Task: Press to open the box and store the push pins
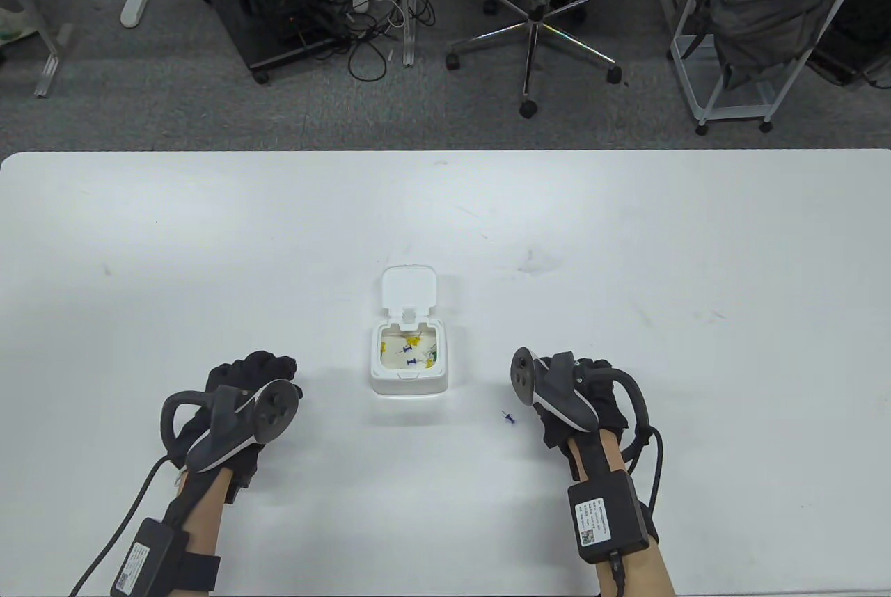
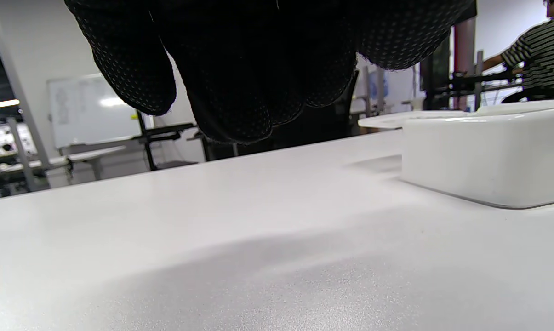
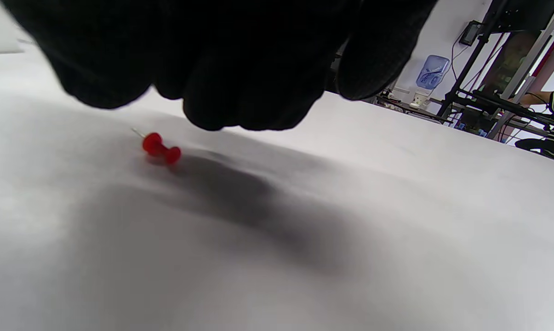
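Note:
A small white box (image 1: 408, 387) stands open at the table's middle, its lid (image 1: 409, 287) flipped back away from me. Several yellow, blue and green push pins (image 1: 412, 348) lie inside. One blue pin (image 1: 510, 418) lies loose on the table just left of my right hand (image 1: 557, 378). In the right wrist view a red pin (image 3: 161, 149) lies on the table under that hand's curled fingers (image 3: 240, 96), which hold nothing; the table view hides it. My left hand (image 1: 263, 374) rests left of the box (image 2: 483, 156), fingers (image 2: 240, 92) loosely curled and empty.
The white table (image 1: 209, 242) stretches wide on all sides of the box. Beyond its far edge stand an office chair (image 1: 536, 12), a white wire cart (image 1: 759, 33) and cables on the floor. A person in a striped shirt (image 2: 539, 50) sits far off.

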Demonstrator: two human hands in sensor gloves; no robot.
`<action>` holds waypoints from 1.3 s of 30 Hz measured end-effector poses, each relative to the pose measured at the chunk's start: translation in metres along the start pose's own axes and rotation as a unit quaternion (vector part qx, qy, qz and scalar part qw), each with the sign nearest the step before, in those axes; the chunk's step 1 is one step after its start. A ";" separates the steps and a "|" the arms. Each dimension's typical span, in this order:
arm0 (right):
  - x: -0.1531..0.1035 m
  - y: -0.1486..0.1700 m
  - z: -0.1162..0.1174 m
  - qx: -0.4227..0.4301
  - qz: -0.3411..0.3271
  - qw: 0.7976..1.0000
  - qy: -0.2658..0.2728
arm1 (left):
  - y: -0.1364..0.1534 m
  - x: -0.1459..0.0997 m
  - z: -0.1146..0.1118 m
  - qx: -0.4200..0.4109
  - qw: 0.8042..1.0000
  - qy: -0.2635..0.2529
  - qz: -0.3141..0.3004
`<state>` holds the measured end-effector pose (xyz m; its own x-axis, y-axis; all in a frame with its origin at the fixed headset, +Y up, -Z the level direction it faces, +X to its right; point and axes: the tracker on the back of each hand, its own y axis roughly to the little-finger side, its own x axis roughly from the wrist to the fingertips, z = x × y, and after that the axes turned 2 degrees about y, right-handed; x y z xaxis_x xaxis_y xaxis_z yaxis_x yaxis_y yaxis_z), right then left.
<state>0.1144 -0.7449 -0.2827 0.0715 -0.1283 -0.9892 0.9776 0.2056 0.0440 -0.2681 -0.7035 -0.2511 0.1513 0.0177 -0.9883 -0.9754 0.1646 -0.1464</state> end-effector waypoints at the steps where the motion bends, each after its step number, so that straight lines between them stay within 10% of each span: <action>1: 0.000 0.000 0.001 0.006 0.001 1.000 -0.002 | 0.000 0.000 0.000 0.000 1.000 0.000 0.000; 39: 0.010 -0.022 -0.004 -0.040 -0.016 0.999 0.028 | 0.001 -0.001 0.002 -0.002 1.000 -0.001 0.003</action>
<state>0.0926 -0.7472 -0.2943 0.0266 -0.0813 -0.9963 0.9603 0.2791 0.0029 -0.2692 -0.7009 -0.2500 0.1453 0.0212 -0.9892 -0.9771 0.1604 -0.1401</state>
